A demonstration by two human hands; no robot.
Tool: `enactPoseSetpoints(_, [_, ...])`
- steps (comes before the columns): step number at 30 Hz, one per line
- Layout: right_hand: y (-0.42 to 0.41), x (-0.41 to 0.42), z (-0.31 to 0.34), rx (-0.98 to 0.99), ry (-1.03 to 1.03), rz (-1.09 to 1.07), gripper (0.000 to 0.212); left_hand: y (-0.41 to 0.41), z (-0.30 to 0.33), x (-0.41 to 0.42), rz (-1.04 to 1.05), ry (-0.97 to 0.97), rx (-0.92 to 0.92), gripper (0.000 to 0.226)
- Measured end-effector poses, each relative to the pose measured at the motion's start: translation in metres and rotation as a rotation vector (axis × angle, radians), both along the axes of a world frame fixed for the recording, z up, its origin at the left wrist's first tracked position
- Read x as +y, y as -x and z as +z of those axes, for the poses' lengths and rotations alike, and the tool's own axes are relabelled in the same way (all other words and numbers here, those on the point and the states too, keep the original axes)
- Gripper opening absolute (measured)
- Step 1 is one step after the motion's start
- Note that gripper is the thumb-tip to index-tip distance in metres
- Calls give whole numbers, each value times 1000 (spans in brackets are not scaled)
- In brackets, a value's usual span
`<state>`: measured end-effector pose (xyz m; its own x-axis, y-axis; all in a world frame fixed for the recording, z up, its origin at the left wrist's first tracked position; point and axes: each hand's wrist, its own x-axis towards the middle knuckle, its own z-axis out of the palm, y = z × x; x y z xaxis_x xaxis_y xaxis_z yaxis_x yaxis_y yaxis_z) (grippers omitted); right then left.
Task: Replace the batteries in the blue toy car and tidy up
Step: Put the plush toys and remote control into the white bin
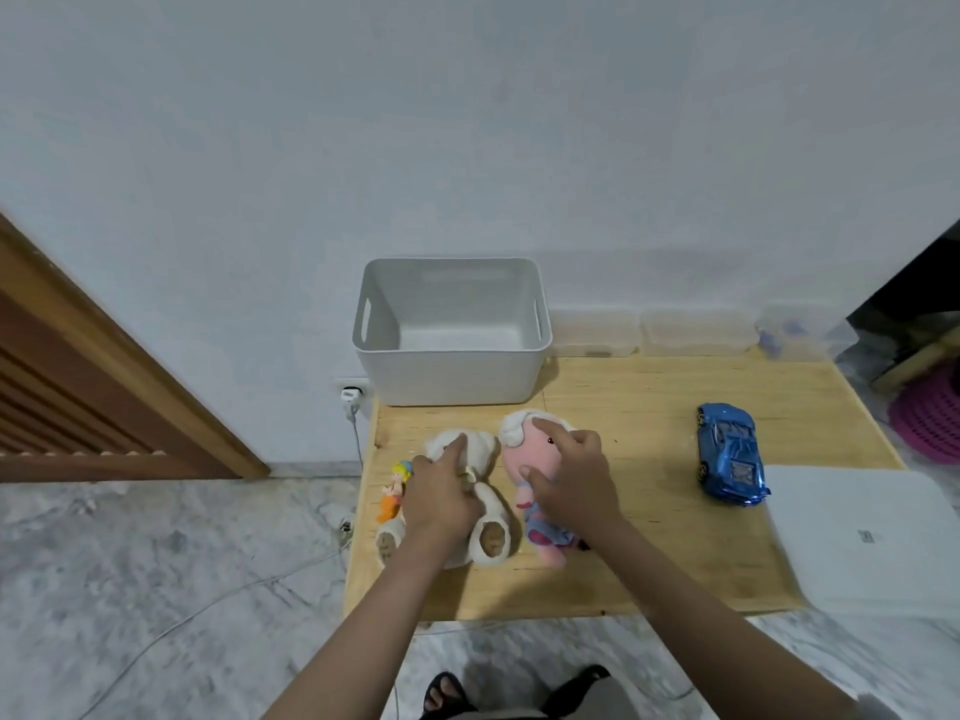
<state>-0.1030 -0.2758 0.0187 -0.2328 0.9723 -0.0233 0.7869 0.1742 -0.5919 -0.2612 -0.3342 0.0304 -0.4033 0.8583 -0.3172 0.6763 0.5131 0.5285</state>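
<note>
The blue toy car (730,453) lies on the right part of the low wooden table (644,537), untouched. My left hand (441,493) lies over a cream teddy bear (488,537) at the table's left, fingers closing around its middle. My right hand (569,472) reaches over a pink plush doll with white hair (519,433), thumb and fingers spread around its head. An empty grey storage bin (449,374) stands at the back of the table against the wall. No batteries are visible.
A small yellow-haired figurine (395,491) lies at the table's left edge beside the bear. A white flat box (872,537) overhangs the right front corner. Clear plastic containers (696,332) line the wall. A cable (208,605) runs across the marble floor.
</note>
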Motion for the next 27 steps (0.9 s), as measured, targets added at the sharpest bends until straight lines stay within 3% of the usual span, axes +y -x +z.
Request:
enactPoseSetpoints(3, [-5, 5, 27, 118, -68, -16, 61, 5, 20, -3, 18, -88, -44, 76])
enactPoseSetpoints(6, [-3, 21, 70, 222, -12, -36, 60, 19, 49, 3, 22, -203, -41, 76])
enactPoseSetpoints(14, [31, 76, 154, 310, -144, -64, 59, 57, 139, 61, -26, -453, 14, 72])
enactPoseSetpoints(20, [67, 145, 168, 166, -125, 20, 60, 84, 150, 147, 22, -459, 29, 73])
enactPoseSetpoints(27, [100, 208, 118, -207, -55, 133, 57, 88, 91, 208, 20, -230, -32, 58])
